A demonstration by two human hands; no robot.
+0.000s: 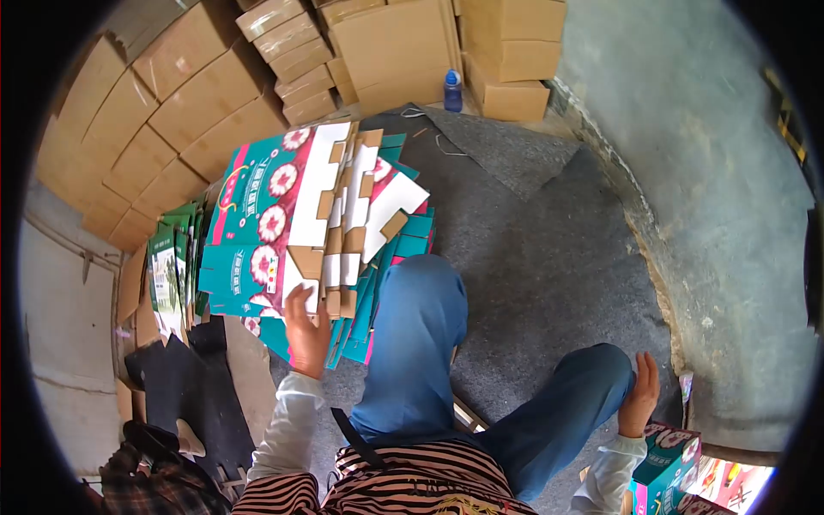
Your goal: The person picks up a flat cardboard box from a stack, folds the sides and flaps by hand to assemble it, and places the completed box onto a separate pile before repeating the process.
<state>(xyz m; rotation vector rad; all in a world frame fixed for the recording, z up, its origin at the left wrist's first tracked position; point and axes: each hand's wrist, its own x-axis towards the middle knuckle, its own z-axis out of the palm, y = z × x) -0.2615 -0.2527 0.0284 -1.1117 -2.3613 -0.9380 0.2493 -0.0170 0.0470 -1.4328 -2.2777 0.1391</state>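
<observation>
A tall pile of flat printed cardboard sheets (266,219), teal and pink with white and brown cut edges, lies to the left of my knees. My left hand (307,333) touches the near edge of the top sheets, its fingers apart and not wrapped round anything. Beside my right knee is my right hand (640,395), fingers stretched out, holding nothing. Below it, at the lower right, stand folded printed boxes (665,459) in the same teal and pink.
Brown cartons (202,64) are stacked along the back and left. A blue bottle (452,91) stands by them. Green printed sheets (167,275) lean at the left. A dark mat (549,266) covers the floor up to the grey wall (712,172). Dark clothing (159,472) shows at lower left.
</observation>
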